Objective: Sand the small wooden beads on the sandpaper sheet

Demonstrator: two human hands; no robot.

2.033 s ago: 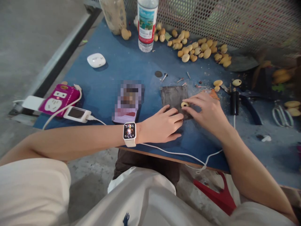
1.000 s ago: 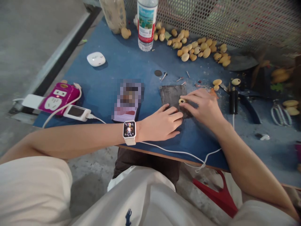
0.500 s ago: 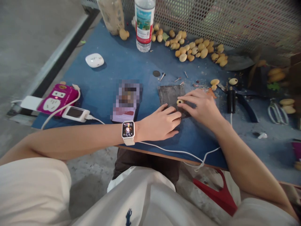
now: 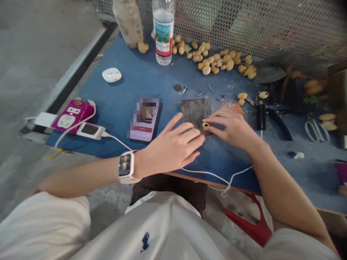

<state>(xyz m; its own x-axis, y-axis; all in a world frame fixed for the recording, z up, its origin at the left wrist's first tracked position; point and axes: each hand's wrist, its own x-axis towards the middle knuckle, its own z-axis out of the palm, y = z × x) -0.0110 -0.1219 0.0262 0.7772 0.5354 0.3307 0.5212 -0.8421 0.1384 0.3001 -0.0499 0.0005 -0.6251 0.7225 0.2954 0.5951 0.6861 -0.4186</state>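
Piece (image 4: 205, 125) pinched in your right hand (image 4: 233, 126), at the dark pad (image 4: 193, 110)

The piece is small, rounded and yellow, with a dark spot on the side turned toward you. It sits over the lower right part of the dark pad; whether it touches the pad, you cannot tell from this view. The thumb and fingertips of your right hand are clamped on it. Your left hand (image 4: 173, 148) is just beside it, palm down, with its fingers apart and nothing gripped, and the thumb stands well away from the others. A watch (image 4: 125, 165) is on your left wrist.

Beyond the dark pad, a dark disc (image 4: 177, 87) and small metal bits (image 4: 200, 94) lie on the blue table (image 4: 141, 77). To the right of your right hand are a black-handled tool (image 4: 261, 117), dark blue handles (image 4: 282, 126) and pale looped handles (image 4: 317, 130). A lit phone (image 4: 143, 126) lies beyond your left hand, with a pink power strip (image 4: 71, 117) farther left. At the back, a labelled bottle (image 4: 164, 36) stands beside a spread of yellow lumps (image 4: 206, 61), in front of a metal mesh (image 4: 244, 29).
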